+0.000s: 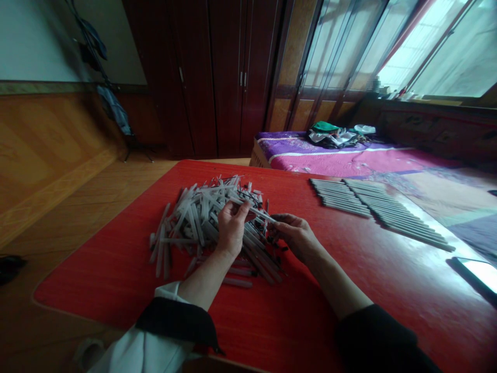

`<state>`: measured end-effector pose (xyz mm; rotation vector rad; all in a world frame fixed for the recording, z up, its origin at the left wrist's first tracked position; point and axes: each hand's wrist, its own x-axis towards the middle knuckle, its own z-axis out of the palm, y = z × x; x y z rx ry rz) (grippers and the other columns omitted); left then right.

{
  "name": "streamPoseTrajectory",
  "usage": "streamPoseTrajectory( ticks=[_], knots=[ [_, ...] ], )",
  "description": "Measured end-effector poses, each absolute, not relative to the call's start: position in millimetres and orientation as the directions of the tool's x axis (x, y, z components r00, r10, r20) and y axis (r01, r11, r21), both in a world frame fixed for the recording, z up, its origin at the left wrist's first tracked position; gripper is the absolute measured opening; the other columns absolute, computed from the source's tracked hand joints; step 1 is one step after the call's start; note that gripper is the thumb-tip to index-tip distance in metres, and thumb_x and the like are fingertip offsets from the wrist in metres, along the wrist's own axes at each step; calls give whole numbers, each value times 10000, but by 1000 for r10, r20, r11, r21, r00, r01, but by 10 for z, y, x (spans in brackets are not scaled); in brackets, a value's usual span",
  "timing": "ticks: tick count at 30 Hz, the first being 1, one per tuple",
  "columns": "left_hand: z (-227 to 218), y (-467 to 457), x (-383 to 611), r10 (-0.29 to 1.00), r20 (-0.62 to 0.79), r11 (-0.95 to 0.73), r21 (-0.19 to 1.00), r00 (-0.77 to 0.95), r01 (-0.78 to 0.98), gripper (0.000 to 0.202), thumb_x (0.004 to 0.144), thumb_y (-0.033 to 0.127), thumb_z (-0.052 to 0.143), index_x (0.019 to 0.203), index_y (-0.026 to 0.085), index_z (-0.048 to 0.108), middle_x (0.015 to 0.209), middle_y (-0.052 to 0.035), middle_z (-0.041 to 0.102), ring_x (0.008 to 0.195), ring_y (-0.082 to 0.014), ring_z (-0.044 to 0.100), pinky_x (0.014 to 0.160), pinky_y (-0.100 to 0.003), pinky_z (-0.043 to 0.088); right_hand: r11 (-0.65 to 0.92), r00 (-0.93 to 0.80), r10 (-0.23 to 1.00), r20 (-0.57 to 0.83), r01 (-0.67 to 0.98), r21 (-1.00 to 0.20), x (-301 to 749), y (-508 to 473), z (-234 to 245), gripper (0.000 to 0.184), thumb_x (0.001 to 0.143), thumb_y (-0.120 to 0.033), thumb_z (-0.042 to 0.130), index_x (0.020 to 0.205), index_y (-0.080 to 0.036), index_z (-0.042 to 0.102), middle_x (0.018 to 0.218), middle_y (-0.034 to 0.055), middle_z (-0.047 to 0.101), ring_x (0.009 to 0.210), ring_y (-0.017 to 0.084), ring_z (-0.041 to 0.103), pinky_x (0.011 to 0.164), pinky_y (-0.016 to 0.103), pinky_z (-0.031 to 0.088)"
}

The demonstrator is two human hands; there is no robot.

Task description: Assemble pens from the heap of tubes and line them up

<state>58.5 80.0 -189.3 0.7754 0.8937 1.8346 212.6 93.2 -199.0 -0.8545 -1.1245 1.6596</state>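
A loose heap of grey pen barrels and small dark parts point(202, 223) lies on the red table point(349, 290). My left hand point(231, 228) is over the heap, fingers pinched on one grey pen barrel point(258, 211) that slants toward the right. My right hand point(297, 235) is beside the heap, fingers closed at the barrel's right tip on a small part I cannot make out. A tidy row of finished grey pens point(373, 207) lies side by side further right.
A phone with a lit screen point(479, 272) lies at the table's right edge. Behind the table are a bed with purple and pink covers point(341, 155), dark wardrobe doors point(217, 77) and a wooden floor point(77, 207) on the left.
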Motion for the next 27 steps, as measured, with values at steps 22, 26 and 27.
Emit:
streamPoseTrajectory(
  ticks=[22, 26, 27],
  knots=[
    [-1849, 730, 664, 933, 15, -237, 776, -359, -584, 229, 610, 277, 739, 683, 138, 572, 638, 39, 597, 586, -96, 597, 574, -229, 513, -98, -329, 944, -28, -198, -975, 2116, 926, -1955, 257, 624, -284, 689, 822, -119, 688, 641, 42, 655, 502, 120, 568, 506, 262, 454],
    [-1845, 740, 681, 938, 49, -258, 761, -344, -595, 215, 620, 263, 739, 713, 143, 587, 683, 37, 613, 630, -96, 612, 643, -246, 523, 371, -249, 922, 296, 350, -860, 2123, 907, -1837, 276, 754, -320, 587, 970, -174, 676, 757, 51, 658, 661, 162, 565, 625, 310, 444],
    [-1850, 736, 694, 944, 57, -252, 761, -326, -597, 212, 625, 262, 737, 726, 144, 592, 695, 34, 620, 644, -98, 616, 659, -250, 523, 477, -262, 879, 398, 512, -715, 2111, 876, -1795, 259, 778, -309, 572, 985, -193, 675, 807, 59, 656, 723, 176, 558, 658, 315, 432]
  ],
)
